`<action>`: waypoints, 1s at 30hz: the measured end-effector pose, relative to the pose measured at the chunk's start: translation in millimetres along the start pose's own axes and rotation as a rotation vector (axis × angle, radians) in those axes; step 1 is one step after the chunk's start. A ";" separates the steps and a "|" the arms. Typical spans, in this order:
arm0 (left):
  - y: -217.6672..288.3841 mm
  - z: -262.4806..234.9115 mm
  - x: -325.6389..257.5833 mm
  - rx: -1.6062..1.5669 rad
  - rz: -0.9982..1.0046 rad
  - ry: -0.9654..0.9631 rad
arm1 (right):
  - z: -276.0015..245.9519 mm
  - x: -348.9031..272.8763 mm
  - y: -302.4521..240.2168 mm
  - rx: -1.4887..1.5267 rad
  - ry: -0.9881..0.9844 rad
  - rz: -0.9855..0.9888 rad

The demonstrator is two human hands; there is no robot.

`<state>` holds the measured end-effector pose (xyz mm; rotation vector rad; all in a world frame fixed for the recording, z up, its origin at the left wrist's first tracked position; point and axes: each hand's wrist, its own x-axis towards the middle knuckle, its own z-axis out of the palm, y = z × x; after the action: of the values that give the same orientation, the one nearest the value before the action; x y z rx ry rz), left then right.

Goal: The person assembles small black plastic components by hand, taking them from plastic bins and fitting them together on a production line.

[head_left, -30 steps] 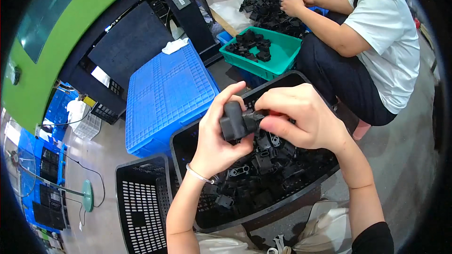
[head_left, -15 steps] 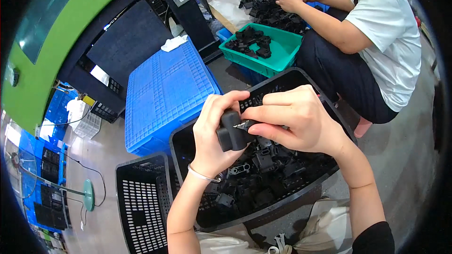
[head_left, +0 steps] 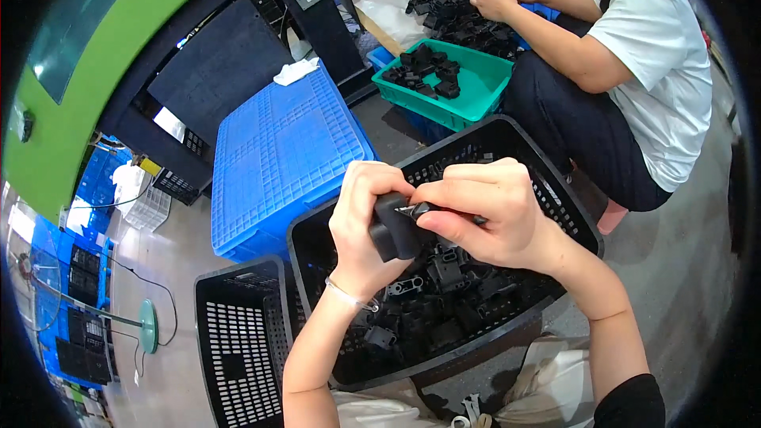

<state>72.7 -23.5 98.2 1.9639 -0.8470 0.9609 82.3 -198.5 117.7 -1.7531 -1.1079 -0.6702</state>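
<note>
Left hand [head_left: 366, 226] gripping a black moulded plastic part [head_left: 394, 227], right hand [head_left: 483, 214] pinching a small metal blade [head_left: 414, 210] against it, both above a black slotted plastic basket [head_left: 555, 190] of similar parts; beyond, a blue ribbed plastic crate [head_left: 277, 158], then a green plastic tray [head_left: 476, 83].

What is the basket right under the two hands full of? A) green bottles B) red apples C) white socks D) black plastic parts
D: the black basket beneath the left hand and the right hand holds a heap of black plastic parts, much like the black part gripped between the hands.
</note>
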 end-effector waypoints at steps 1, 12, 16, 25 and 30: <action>-0.1 0.1 -0.7 -0.046 -0.081 0.003 | -2.6 1.5 1.1 0.002 -0.001 0.000; -3.1 5.3 -6.2 -0.043 -0.136 -0.066 | -19.7 5.2 7.2 -0.162 -0.257 -0.056; -6.3 9.4 -8.7 -0.048 -0.135 -0.071 | -21.6 4.8 11.5 -0.134 -0.278 -0.049; -15.3 18.3 -14.1 -0.050 0.006 0.033 | -11.7 2.5 12.0 -0.133 -0.178 -0.038; -10.7 13.9 -13.9 -0.090 -0.082 0.020 | -18.4 3.7 11.5 -0.066 -0.227 -0.026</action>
<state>79.1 -27.2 77.0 1.8944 -0.7787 0.8785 94.8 -215.6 123.6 -1.9090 -1.2765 -0.5383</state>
